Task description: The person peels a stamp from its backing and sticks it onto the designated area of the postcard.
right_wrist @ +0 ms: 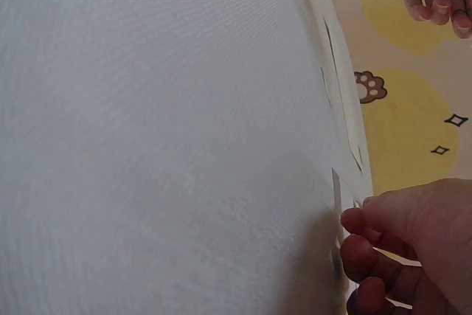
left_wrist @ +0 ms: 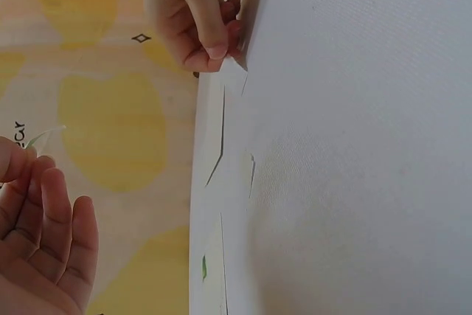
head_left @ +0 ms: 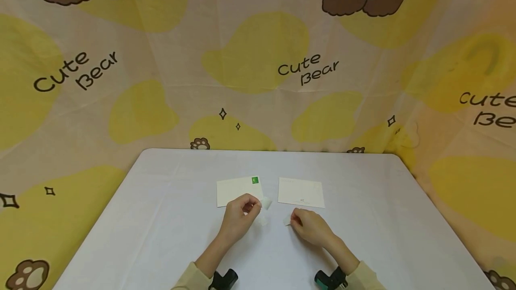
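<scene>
My left hand (head_left: 241,214), raised above the table beside the left card, pinches a small thin slip (left_wrist: 46,136) between thumb and index finger. The slip is curved, pale and partly green in the left wrist view. Low over the table, my right hand (head_left: 312,226) pinches a small white paper piece (head_left: 287,221) by its edge. A white card (head_left: 238,193) with a green stamp (head_left: 255,180) in its top right corner lies behind the left hand. A second white card (head_left: 301,193), with a small mark near its lower edge, lies behind the right hand.
Another small pale piece (head_left: 263,219) lies on the white table (head_left: 161,227) between the hands. A yellow and beige printed cloth (head_left: 250,70) hangs behind the table and along its sides.
</scene>
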`<state>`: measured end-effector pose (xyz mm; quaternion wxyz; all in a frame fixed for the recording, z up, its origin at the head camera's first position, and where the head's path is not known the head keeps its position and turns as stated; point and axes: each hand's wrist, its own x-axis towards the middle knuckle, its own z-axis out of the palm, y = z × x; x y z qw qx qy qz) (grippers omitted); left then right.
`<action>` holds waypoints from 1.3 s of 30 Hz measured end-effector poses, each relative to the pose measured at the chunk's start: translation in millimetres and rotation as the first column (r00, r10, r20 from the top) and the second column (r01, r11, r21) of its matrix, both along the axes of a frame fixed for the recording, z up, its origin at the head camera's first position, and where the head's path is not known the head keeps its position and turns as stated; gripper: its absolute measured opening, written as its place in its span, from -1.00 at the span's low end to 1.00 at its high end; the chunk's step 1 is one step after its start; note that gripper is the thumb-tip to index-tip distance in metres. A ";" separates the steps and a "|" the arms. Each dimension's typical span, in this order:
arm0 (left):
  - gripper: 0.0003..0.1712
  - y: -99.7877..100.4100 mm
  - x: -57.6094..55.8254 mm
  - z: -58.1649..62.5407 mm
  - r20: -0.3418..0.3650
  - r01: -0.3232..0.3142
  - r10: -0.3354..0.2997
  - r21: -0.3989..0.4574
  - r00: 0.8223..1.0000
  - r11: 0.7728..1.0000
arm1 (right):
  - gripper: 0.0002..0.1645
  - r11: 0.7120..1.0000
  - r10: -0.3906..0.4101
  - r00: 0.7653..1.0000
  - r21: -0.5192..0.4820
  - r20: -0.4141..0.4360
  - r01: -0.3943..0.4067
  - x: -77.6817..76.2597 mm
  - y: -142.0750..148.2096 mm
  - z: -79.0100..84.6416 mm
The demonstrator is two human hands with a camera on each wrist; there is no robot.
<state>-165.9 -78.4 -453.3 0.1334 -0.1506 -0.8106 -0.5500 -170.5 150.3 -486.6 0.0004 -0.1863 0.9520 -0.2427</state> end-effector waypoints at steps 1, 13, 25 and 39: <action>-0.82 -0.2 0.0 -0.3 -0.001 0.000 0.000 0.000 1.000 1.000 | -0.92 1.000 -0.005 1.000 0.004 0.003 0.005 0.1 0.3 0.3; -0.83 -3.6 -1.8 -1.9 -0.020 0.006 -0.007 -0.011 1.000 1.000 | -0.85 0.999 -0.049 0.999 0.021 0.009 0.048 1.4 6.4 7.6; -0.84 -0.3 -3.9 0.5 -0.034 0.039 -0.039 0.002 0.999 0.999 | -0.95 0.998 0.005 0.998 -0.068 -0.067 -0.010 -1.8 1.3 15.4; -0.91 9.5 11.4 32.2 0.032 0.090 -0.089 -0.010 0.996 0.996 | -0.87 0.961 0.064 0.998 -0.270 0.003 -0.061 -5.5 -13.0 31.3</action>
